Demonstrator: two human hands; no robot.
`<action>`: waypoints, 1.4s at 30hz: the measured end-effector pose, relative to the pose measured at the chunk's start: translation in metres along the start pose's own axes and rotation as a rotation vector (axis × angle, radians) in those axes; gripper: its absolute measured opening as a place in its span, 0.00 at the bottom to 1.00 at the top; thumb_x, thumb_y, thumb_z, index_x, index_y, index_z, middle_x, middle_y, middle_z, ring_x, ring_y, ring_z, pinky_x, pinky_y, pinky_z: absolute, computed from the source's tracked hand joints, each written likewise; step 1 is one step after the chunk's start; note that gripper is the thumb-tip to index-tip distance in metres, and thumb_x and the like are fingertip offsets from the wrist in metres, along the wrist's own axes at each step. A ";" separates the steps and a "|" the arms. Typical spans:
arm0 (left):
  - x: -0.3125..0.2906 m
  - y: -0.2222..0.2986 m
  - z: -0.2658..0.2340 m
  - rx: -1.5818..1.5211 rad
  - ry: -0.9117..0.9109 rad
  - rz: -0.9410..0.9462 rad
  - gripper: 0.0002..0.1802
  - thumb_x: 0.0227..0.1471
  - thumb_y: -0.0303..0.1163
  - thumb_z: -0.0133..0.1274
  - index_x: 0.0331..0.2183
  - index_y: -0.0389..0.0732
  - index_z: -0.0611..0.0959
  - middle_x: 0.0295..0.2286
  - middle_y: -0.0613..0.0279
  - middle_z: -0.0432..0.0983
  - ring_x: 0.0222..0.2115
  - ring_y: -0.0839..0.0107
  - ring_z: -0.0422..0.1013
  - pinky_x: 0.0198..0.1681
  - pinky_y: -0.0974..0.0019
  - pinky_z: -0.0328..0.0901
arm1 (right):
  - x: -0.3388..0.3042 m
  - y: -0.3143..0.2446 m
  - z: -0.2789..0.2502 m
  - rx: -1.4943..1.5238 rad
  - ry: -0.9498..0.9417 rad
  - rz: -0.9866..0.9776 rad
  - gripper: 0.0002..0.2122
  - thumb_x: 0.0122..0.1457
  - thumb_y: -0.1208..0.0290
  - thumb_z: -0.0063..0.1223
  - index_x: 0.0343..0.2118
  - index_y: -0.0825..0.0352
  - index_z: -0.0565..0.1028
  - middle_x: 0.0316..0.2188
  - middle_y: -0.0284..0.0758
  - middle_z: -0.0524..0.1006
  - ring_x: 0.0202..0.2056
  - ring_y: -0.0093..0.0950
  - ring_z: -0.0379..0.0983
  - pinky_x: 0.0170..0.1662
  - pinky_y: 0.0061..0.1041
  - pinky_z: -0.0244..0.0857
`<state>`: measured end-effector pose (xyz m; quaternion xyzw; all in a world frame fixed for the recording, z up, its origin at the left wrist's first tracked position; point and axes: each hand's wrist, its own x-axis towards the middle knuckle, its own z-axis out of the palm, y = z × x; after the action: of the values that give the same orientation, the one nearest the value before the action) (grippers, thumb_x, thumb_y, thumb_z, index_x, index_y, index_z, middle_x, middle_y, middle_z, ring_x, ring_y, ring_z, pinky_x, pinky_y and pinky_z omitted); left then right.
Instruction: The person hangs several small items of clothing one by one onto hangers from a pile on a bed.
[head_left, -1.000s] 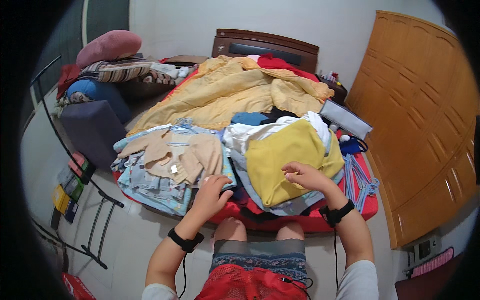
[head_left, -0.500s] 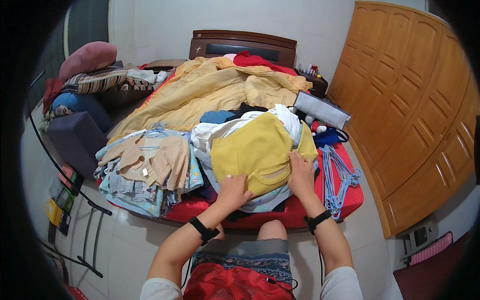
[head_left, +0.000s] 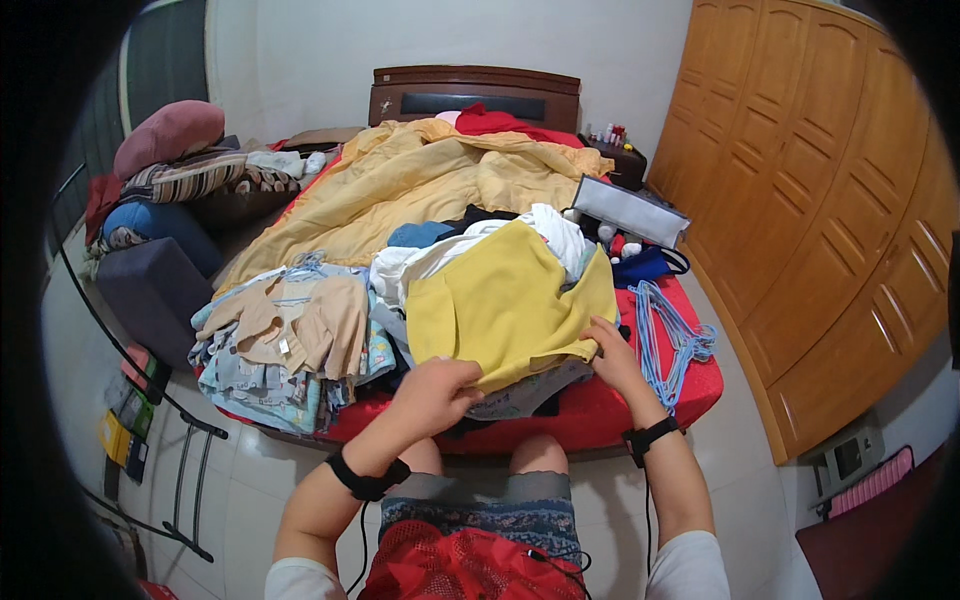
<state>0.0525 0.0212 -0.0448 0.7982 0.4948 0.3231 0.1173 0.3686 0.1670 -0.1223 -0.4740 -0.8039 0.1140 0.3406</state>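
Observation:
A yellow garment (head_left: pixel 510 300) is spread over a heap of clothes at the near end of the bed. My left hand (head_left: pixel 438 395) pinches its near left edge. At the near right edge, the fingers of my right hand (head_left: pixel 612 352) close on the cloth. Between my hands the edge is drawn fairly straight. White clothes (head_left: pixel 545 222) and a blue piece of cloth (head_left: pixel 418 234) show behind the garment. Left of it lies a stack of clothes, with a beige long-sleeved top (head_left: pixel 325 320) uppermost.
Blue hangers (head_left: pixel 670 335) lie on the red sheet (head_left: pixel 700 385) at the right. Behind them is a grey-white box (head_left: pixel 632 212). A yellow quilt (head_left: pixel 390 190) covers the far bed. Wooden wardrobes (head_left: pixel 800 200) stand to the right; a black metal rack (head_left: pixel 185 490) is at the left.
My hands have moved apart, the left one leftward and nearer. The garment's near edge has been pulled wider, and the gap seen in it earlier no longer shows.

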 end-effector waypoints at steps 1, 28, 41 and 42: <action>0.000 0.005 -0.010 -0.005 0.029 0.011 0.11 0.40 0.29 0.61 0.29 0.37 0.78 0.23 0.48 0.72 0.29 0.47 0.70 0.31 0.53 0.64 | 0.000 0.013 0.001 0.036 0.015 -0.041 0.15 0.47 0.84 0.47 0.40 0.67 0.74 0.56 0.45 0.68 0.56 0.46 0.64 0.58 0.33 0.59; -0.041 -0.017 -0.098 -0.906 0.034 -0.291 0.08 0.58 0.35 0.51 0.32 0.41 0.76 0.27 0.70 0.72 0.27 0.80 0.71 0.28 0.74 0.69 | -0.042 -0.139 -0.094 1.246 -0.384 0.068 0.21 0.64 0.55 0.47 0.50 0.70 0.69 0.40 0.35 0.77 0.40 0.25 0.76 0.43 0.27 0.72; 0.006 -0.048 -0.060 -0.653 0.225 -0.288 0.10 0.55 0.35 0.52 0.29 0.37 0.78 0.23 0.67 0.74 0.26 0.78 0.71 0.28 0.72 0.65 | -0.009 -0.114 -0.086 0.578 0.046 0.287 0.14 0.58 0.58 0.56 0.33 0.67 0.76 0.24 0.33 0.78 0.25 0.25 0.77 0.25 0.21 0.65; 0.011 -0.045 -0.054 -0.435 0.308 -0.282 0.12 0.54 0.35 0.53 0.28 0.35 0.78 0.22 0.63 0.74 0.25 0.74 0.71 0.28 0.69 0.65 | -0.006 -0.112 -0.078 0.336 0.217 0.193 0.13 0.56 0.60 0.58 0.32 0.67 0.75 0.22 0.35 0.78 0.23 0.26 0.76 0.25 0.22 0.66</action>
<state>-0.0105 0.0456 -0.0214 0.6191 0.5320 0.5193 0.2528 0.3455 0.0925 -0.0100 -0.4950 -0.6831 0.2268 0.4868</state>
